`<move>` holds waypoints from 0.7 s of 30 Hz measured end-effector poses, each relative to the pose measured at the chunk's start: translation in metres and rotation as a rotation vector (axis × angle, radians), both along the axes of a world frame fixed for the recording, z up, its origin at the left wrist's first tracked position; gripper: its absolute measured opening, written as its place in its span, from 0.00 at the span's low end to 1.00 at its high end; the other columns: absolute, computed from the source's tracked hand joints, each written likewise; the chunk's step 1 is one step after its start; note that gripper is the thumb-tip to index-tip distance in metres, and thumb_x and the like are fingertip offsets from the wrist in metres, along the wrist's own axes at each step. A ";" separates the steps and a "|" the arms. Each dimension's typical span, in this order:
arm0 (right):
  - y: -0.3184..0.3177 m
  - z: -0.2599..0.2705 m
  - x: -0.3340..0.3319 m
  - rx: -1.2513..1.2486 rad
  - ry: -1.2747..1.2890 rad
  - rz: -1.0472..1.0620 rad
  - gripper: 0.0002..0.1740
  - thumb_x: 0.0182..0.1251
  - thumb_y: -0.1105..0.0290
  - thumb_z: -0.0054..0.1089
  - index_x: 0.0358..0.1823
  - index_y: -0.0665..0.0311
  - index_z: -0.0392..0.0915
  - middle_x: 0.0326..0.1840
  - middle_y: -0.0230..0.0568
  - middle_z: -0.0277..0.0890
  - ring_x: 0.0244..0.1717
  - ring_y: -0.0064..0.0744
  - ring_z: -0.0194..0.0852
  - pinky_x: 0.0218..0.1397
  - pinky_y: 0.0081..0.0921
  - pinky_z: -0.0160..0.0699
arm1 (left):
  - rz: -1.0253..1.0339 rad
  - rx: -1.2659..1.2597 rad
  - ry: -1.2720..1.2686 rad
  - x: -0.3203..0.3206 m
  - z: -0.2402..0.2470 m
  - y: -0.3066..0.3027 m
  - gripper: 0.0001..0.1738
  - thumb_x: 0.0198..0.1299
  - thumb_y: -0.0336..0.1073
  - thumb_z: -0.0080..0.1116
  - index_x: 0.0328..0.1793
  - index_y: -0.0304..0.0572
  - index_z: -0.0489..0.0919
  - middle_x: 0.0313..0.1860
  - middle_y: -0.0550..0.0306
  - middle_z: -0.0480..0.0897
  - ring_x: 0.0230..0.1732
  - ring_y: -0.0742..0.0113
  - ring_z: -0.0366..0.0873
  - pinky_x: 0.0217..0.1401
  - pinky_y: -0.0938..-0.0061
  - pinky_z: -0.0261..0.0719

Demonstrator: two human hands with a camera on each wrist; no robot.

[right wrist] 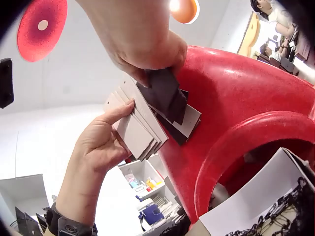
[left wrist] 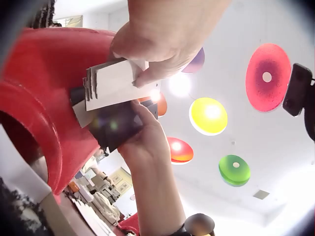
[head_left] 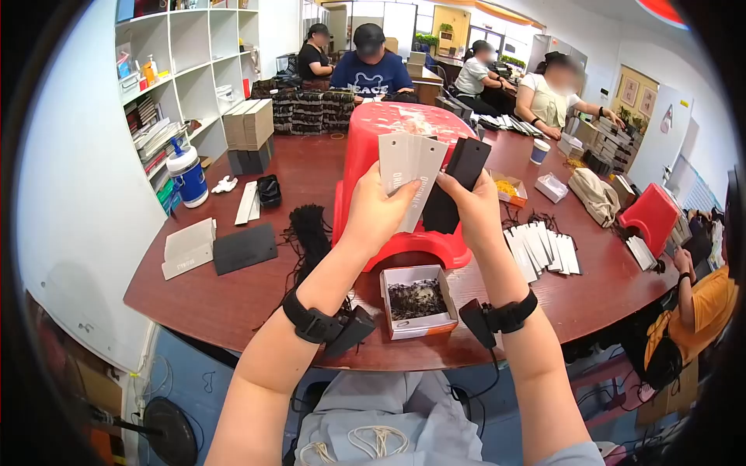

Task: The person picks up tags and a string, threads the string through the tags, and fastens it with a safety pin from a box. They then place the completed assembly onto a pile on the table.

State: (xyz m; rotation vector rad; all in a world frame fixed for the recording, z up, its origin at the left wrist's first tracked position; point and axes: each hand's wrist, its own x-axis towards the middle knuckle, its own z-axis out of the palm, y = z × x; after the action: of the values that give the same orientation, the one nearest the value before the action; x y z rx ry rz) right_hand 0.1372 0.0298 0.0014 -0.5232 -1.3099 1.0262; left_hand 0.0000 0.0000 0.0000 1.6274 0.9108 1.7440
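Observation:
My left hand (head_left: 379, 203) grips a fanned stack of pale grey hang tags (head_left: 406, 167), each with a punched hole near its top end and "ORIGINALS"-like lettering. Beside it, my right hand (head_left: 477, 208) pinches several black hang tags (head_left: 468, 161), its thumb across their face. Both stacks are held up side by side, overlapping in the head view, in front of an upturned-looking red plastic stool (head_left: 351, 167). In the right wrist view, the left thumb presses on the pale tags (right wrist: 135, 130), and another pale tag shows behind the black tags (right wrist: 162, 93).
Below the hands sits an open box (head_left: 423, 328) of small black strings. Left lie pale cards (head_left: 189, 247), a black card (head_left: 245, 248) and a bundle of black cords (head_left: 309, 233). White strung tags (head_left: 536, 248) lie right. A blue-white jug (head_left: 186, 177) stands far left. Other people sit around the table.

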 end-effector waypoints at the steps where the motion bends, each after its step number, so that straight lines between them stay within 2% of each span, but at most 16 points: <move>1: 0.000 0.000 0.000 0.001 -0.002 0.007 0.11 0.52 0.76 0.56 0.38 0.67 0.70 0.33 0.34 0.74 0.31 0.18 0.71 0.35 0.16 0.71 | -0.028 -0.040 -0.052 0.000 0.001 -0.004 0.15 0.50 0.28 0.54 0.45 0.34 0.71 0.38 0.52 0.78 0.39 0.69 0.75 0.43 0.76 0.71; 5: 0.001 -0.003 0.002 -0.002 0.008 0.034 0.11 0.51 0.76 0.57 0.37 0.67 0.69 0.32 0.33 0.73 0.30 0.17 0.70 0.33 0.15 0.70 | -0.050 -0.078 -0.153 -0.001 -0.010 0.000 0.15 0.50 0.27 0.54 0.46 0.33 0.70 0.40 0.56 0.77 0.39 0.75 0.73 0.42 0.79 0.71; 9: 0.002 -0.005 0.006 -0.033 -0.010 -0.022 0.10 0.50 0.75 0.58 0.35 0.67 0.71 0.30 0.32 0.73 0.29 0.16 0.69 0.32 0.15 0.69 | 0.014 -0.090 -0.104 0.000 -0.009 0.005 0.14 0.50 0.26 0.54 0.45 0.33 0.71 0.39 0.56 0.77 0.40 0.74 0.73 0.42 0.79 0.71; 11: 0.000 -0.006 0.013 -0.020 -0.034 -0.138 0.09 0.49 0.75 0.60 0.32 0.67 0.72 0.28 0.32 0.73 0.28 0.16 0.69 0.31 0.15 0.68 | 0.013 -0.133 -0.196 -0.004 -0.011 0.009 0.13 0.50 0.26 0.55 0.44 0.33 0.72 0.38 0.56 0.77 0.38 0.75 0.74 0.40 0.79 0.72; 13: -0.004 -0.003 0.022 -0.040 -0.003 -0.154 0.08 0.48 0.76 0.61 0.31 0.68 0.74 0.26 0.32 0.73 0.27 0.16 0.69 0.30 0.15 0.70 | 0.063 -0.140 -0.216 -0.011 -0.012 0.007 0.13 0.50 0.26 0.55 0.43 0.33 0.72 0.37 0.56 0.77 0.36 0.74 0.74 0.39 0.79 0.73; 15: -0.011 -0.001 0.030 -0.053 -0.075 -0.171 0.09 0.46 0.77 0.61 0.32 0.68 0.74 0.27 0.33 0.74 0.26 0.17 0.70 0.29 0.15 0.71 | 0.112 -0.152 -0.236 -0.017 -0.015 0.003 0.13 0.49 0.26 0.56 0.43 0.33 0.72 0.36 0.56 0.78 0.34 0.74 0.75 0.37 0.79 0.74; 17: -0.016 0.004 0.031 -0.062 -0.137 -0.125 0.10 0.46 0.78 0.61 0.33 0.69 0.73 0.29 0.35 0.75 0.28 0.18 0.72 0.31 0.15 0.72 | 0.125 -0.045 -0.337 -0.023 -0.016 0.000 0.13 0.48 0.25 0.57 0.41 0.32 0.73 0.35 0.55 0.78 0.31 0.73 0.75 0.35 0.80 0.75; 21: -0.021 0.008 0.015 0.028 -0.151 -0.020 0.12 0.47 0.79 0.59 0.35 0.70 0.73 0.31 0.36 0.76 0.29 0.19 0.73 0.33 0.16 0.73 | 0.109 -0.001 -0.324 -0.028 -0.015 -0.009 0.09 0.48 0.23 0.55 0.38 0.32 0.73 0.33 0.55 0.79 0.32 0.75 0.75 0.36 0.80 0.73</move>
State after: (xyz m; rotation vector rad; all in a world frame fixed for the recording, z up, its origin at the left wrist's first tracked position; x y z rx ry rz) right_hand 0.1525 0.0086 0.0098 -0.6009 -1.4477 0.9649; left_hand -0.0285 -0.0088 -0.0152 1.2628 0.8555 2.0063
